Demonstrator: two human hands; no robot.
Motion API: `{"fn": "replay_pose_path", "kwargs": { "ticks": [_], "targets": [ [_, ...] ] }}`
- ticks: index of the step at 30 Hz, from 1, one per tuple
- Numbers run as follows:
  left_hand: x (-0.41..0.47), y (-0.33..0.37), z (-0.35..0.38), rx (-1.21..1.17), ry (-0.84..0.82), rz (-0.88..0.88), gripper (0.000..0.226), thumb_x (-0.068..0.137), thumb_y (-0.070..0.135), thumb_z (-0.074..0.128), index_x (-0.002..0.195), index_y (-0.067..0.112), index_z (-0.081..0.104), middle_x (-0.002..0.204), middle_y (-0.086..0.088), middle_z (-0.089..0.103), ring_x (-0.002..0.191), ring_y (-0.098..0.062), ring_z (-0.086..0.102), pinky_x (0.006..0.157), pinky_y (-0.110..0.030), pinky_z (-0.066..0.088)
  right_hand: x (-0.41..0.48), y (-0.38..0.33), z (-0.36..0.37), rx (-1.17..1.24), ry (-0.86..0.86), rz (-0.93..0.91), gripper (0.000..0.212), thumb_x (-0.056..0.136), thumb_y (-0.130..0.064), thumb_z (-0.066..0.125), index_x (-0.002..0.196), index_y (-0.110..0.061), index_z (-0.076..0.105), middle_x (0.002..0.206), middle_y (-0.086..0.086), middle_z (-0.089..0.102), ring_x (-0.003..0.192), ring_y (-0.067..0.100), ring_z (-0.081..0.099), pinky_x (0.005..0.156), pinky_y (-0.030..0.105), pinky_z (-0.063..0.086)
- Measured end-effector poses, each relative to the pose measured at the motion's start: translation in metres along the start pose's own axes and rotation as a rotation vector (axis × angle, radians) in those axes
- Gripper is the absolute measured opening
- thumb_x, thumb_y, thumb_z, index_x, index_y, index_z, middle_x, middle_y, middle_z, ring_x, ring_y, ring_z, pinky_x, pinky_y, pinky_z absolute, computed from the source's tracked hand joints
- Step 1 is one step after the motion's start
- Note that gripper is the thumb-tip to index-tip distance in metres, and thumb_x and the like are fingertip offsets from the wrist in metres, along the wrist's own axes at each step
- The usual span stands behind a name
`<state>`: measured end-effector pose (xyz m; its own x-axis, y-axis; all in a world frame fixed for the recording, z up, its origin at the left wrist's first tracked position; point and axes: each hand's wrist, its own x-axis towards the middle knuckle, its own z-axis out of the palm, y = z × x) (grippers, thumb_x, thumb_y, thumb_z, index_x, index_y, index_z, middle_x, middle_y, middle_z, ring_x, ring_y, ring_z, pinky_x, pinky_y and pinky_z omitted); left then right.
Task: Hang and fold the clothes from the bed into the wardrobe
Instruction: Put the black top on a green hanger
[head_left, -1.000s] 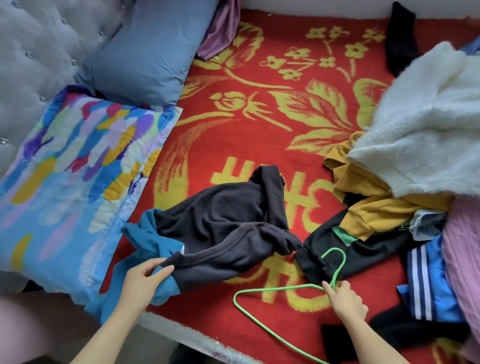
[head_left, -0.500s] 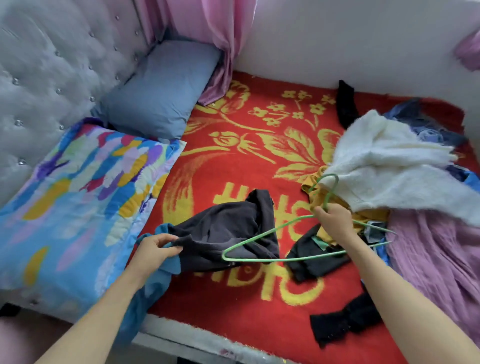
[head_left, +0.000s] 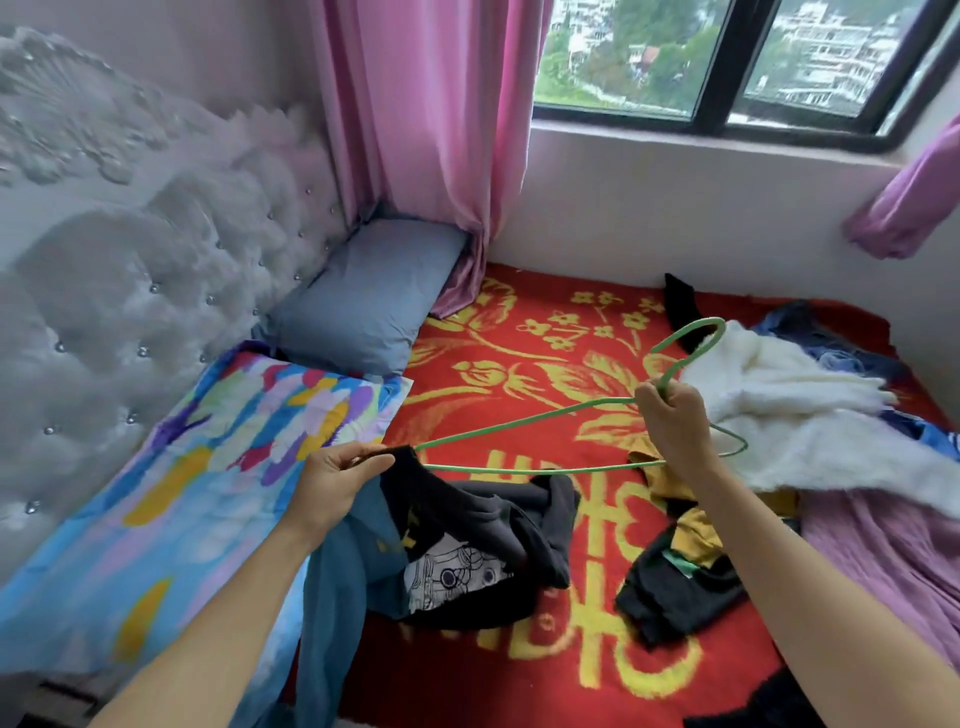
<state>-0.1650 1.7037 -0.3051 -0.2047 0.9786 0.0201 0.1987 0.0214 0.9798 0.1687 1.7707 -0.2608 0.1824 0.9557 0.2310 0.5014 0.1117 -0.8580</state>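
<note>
Head view: a person stands at the bed (head_left: 524, 364) with both arms reaching forward; the wardrobe is not in view.
Step in hand: judged to be threading a hanger into the first garment, so the task is near its start.
Task item: dark shirt (head_left: 483, 525), crumpled on the near part of the bed, one edge raised, a printed panel showing low down.
Attached cloth: teal garment (head_left: 343, 571) hangs below the raised edge; whether it is a separate piece cannot be told.
Tool: green hanger (head_left: 519, 425), held clear of the bed, hook up and away from the person.
Key relation: the hanger's long axis runs left to right; its left shoulder tip sits just beside the raised shirt edge, close to touching. The shirt lies below and left of the right hand (head_left: 675, 426).
Nearer hand: left hand (head_left: 332, 483) is at the shirt; the right hand is apart from it, at the hanger's neck.
Left fingers (head_left: 382, 460): thumb and forefinger closed in a pinch on the shirt edge.
Right fingers: wrapped tight round the hanger's neck below the hook.
Next move calls for: sliding the left shoulder tip into the opening, provided the pinched edge is an opening.
Remaining load: white fluffy garment (head_left: 779, 410) and other clothes heaped at the right.
</note>
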Motion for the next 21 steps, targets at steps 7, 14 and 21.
{"fn": "replay_pose_path", "kwargs": {
  "ticks": [7, 14, 21],
  "targets": [
    [0.007, 0.018, -0.011, -0.052, 0.033, 0.135, 0.048, 0.08, -0.001, 0.065, 0.064, 0.044, 0.073, 0.068, 0.02, 0.07, 0.068, 0.007, 0.062, 0.07, -0.006, 0.046, 0.008, -0.028, -0.007, 0.182, 0.051, -0.022, 0.027, 0.078, -0.016, 0.044, 0.053, -0.012, 0.034, 0.042, -0.009, 0.028, 0.036, 0.005, 0.025, 0.041, 0.018, 0.02],
    [0.008, 0.017, -0.01, -0.069, 0.097, 0.156, 0.022, 0.085, -0.001, 0.062, 0.08, 0.02, 0.069, 0.069, 0.021, 0.069, 0.072, 0.008, 0.062, 0.072, -0.006, 0.046, 0.01, -0.019, -0.007, 0.295, 0.104, 0.17, 0.039, 0.089, 0.002, 0.042, 0.053, -0.014, 0.036, 0.031, -0.012, 0.025, 0.032, 0.004, 0.022, 0.037, 0.015, 0.017],
    [0.003, 0.015, -0.005, -0.098, 0.101, 0.153, 0.023, 0.086, -0.001, 0.059, 0.078, 0.02, 0.066, 0.068, 0.024, 0.068, 0.071, 0.01, 0.061, 0.07, -0.004, 0.046, 0.0, -0.008, -0.009, 0.218, 0.077, 0.172, 0.038, 0.089, 0.002, 0.043, 0.055, -0.014, 0.037, 0.031, -0.011, 0.026, 0.032, 0.004, 0.024, 0.036, 0.014, 0.018]
  ]
}}
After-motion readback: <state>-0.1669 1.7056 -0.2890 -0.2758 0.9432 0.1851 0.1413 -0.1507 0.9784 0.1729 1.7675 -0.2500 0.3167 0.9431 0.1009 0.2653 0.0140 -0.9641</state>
